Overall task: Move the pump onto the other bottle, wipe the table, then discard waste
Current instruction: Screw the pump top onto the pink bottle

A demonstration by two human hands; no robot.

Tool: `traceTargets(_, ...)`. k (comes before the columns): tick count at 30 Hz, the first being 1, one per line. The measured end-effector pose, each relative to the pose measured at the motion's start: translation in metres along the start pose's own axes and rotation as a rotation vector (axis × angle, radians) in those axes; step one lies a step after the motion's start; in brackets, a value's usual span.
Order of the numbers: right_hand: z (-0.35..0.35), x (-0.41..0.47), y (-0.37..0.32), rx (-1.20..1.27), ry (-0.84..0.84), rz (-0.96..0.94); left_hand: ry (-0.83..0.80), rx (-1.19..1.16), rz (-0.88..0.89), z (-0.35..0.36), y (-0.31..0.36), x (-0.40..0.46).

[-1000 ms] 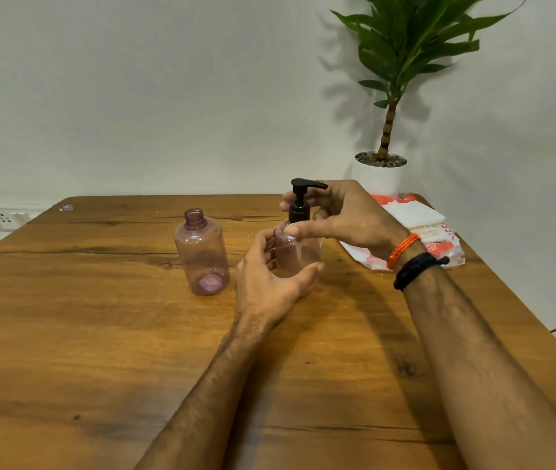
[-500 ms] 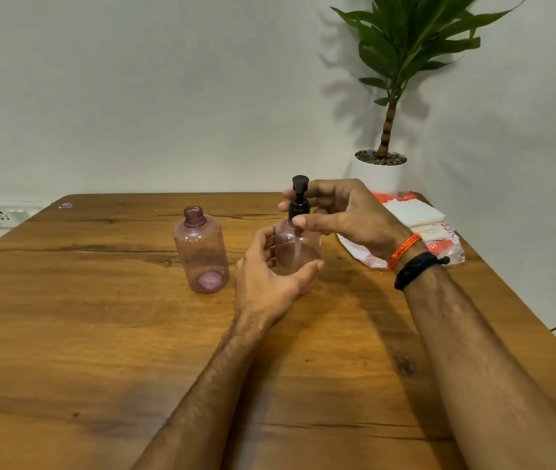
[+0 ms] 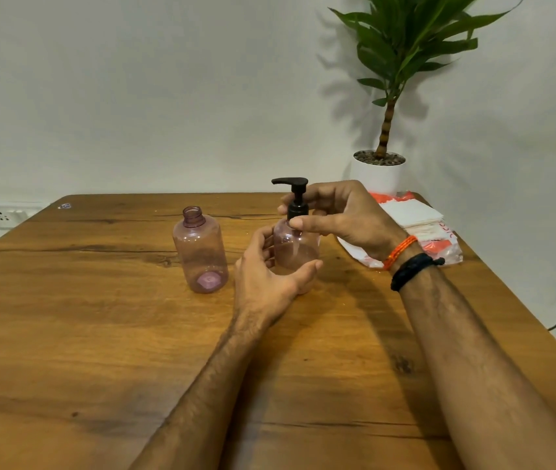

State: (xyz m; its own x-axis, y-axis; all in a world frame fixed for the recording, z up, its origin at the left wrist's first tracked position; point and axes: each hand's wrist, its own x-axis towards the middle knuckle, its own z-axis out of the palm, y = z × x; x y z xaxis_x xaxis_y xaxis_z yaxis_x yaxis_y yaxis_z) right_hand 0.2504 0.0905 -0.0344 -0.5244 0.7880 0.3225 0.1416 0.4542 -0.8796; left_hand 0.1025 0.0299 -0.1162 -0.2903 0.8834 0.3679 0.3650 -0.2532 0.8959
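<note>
pinching the pump (image 3: 295, 201), right hand (image 3: 344, 215); left hand (image 3: 266, 276) grips bottle (image 3: 295, 247).

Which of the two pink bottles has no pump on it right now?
The open-necked bottle, standing alone to the left of both hands. The other bottle carries the black pump and is being held.

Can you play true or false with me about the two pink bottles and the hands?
1. The black pump sits on the bottle between the hands. True.
2. The other bottle has a cap on. False: its neck is open.
3. The right hand pinches the pump's collar. True.
4. The left hand holds the open bottle. False: it curls round the pump bottle.
5. The potted plant stands at the table's near edge. False: it stands at the far right corner.
</note>
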Motion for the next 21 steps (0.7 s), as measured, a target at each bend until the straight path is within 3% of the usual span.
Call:
traceTargets(6, 0.009, 0.006, 0.002, -0.092, 0.174, 0.029, -0.004, 0.013, -0.001, 0.000, -0.001, 0.001)
traceTargets(14, 0.000, 0.000, 0.004, 0.070, 0.008, -0.016, 0.002, -0.006, 0.010, 0.000, 0.000, 0.000)
traceTargets(21, 0.013, 0.007, 0.005, -0.021, 0.234, 0.018, -0.006, 0.011, 0.016, -0.001, 0.001, -0.001)
